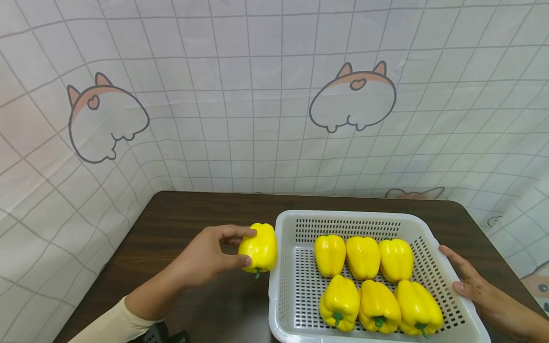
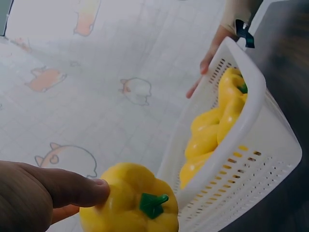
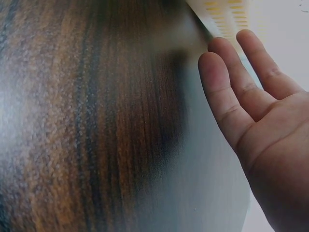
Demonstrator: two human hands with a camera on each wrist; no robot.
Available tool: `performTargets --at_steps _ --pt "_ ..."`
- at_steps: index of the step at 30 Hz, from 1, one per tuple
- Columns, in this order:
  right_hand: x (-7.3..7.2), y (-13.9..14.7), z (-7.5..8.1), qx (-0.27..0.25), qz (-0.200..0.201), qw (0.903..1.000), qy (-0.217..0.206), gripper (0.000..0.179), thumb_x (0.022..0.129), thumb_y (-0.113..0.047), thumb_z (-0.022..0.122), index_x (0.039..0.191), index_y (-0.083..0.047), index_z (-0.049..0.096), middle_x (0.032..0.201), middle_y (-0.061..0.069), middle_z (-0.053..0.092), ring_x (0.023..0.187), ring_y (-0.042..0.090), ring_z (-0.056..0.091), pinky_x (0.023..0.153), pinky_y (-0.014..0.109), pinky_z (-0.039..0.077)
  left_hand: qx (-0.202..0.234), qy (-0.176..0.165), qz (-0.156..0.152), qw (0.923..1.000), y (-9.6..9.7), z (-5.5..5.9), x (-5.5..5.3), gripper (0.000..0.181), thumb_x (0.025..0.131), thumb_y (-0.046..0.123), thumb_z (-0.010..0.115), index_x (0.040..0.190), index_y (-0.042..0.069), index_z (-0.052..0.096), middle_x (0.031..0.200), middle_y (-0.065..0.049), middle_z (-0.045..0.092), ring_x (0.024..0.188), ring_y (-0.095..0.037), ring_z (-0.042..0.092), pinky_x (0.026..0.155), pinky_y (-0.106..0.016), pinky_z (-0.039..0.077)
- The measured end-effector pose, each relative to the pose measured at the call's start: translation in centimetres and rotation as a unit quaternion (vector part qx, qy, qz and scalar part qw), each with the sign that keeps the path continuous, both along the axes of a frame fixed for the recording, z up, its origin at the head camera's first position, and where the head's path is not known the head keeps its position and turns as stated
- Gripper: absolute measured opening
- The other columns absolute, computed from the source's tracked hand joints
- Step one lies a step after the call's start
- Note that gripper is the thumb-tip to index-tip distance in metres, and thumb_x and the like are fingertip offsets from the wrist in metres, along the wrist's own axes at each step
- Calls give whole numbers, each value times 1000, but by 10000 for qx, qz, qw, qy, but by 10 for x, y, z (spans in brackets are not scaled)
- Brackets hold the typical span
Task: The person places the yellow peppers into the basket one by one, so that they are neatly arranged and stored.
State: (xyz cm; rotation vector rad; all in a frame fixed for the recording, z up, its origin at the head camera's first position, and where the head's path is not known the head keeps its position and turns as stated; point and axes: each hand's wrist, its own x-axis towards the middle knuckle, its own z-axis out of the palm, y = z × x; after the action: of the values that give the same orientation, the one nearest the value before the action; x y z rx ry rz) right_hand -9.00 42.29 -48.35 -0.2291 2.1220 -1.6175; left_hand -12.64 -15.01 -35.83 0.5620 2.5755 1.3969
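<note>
My left hand pinches a yellow bell pepper between thumb and fingers, just left of the basket's rim. Its green stem faces the left wrist camera. The white plastic basket has slotted walls and holds several yellow bell peppers in two rows, toward its right side. At the basket's right side is my right hand, its fingertips against the rim. In the right wrist view the fingers of that hand extend fairly straight beside the basket's outer wall.
A dark wood-grain table lies under the basket. White grid-patterned cloth with cartoon corgi prints hangs behind and at the sides. A black object shows near the left sleeve at the bottom edge.
</note>
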Motion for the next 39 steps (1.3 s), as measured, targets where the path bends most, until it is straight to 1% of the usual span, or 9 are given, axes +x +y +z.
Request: performTargets --at_steps 5,10,19,24,29,32,37,39 --pt "0 0 -1 -4 4 10000 10 70 110 -34 28 152 -54 -25 152 40 -26 123 40 54 74 59 58 -51 152 -84 9998 7 3 0 47 83 18 86 128 19 72 125 -1 68 107 -23 64 81 -36 56" --pt "0 0 -1 -41 24 10000 30 70 110 -33 27 152 -54 -24 153 39 -26 123 40 54 74 59 58 52 145 -211 9997 15 3 -1 46 84 19 86 128 19 72 129 -1 66 107 -23 64 80 -36 56" --pt "2 1 -2 -254 -50 9997 -11 72 110 -32 29 154 -51 -24 154 38 -22 125 34 53 76 61 57 171 102 -462 9987 31 -3 -3 46 84 21 86 129 21 72 131 2 66 107 -22 63 78 -36 56" --pt "1 2 -2 -260 1 9997 32 71 110 -32 29 154 -51 -23 154 38 -21 125 33 54 76 60 58 235 58 -462 9986 39 -7 -5 46 84 21 86 128 23 72 130 3 66 108 -22 63 78 -35 57" --pt "1 2 -3 -182 -5 9998 73 71 110 -31 29 154 -51 -23 154 38 -21 125 34 53 76 59 58 405 -104 -556 9976 46 -10 -6 46 85 18 86 129 21 72 131 1 65 108 -24 63 80 -34 59" --pt "1 2 -4 -183 22 9997 127 70 110 -30 27 154 -50 -24 154 38 -22 126 35 52 76 59 58 505 -258 -630 9964 50 -12 -8 46 85 17 85 129 19 71 128 -2 66 106 -24 64 80 -34 59" --pt "1 2 -3 -183 43 9997 146 71 110 -29 27 155 -48 -24 155 36 -24 127 35 51 76 58 58 535 -451 -698 9951 56 -16 -8 46 85 17 85 129 19 71 125 -4 67 102 -23 67 81 -35 60" --pt "1 2 -3 -187 7 9998 95 71 110 -29 28 155 -49 -24 156 35 -24 127 34 51 77 59 58 491 -457 -702 9953 58 -18 -7 45 85 17 84 129 20 71 127 -4 66 102 -23 67 81 -35 60"
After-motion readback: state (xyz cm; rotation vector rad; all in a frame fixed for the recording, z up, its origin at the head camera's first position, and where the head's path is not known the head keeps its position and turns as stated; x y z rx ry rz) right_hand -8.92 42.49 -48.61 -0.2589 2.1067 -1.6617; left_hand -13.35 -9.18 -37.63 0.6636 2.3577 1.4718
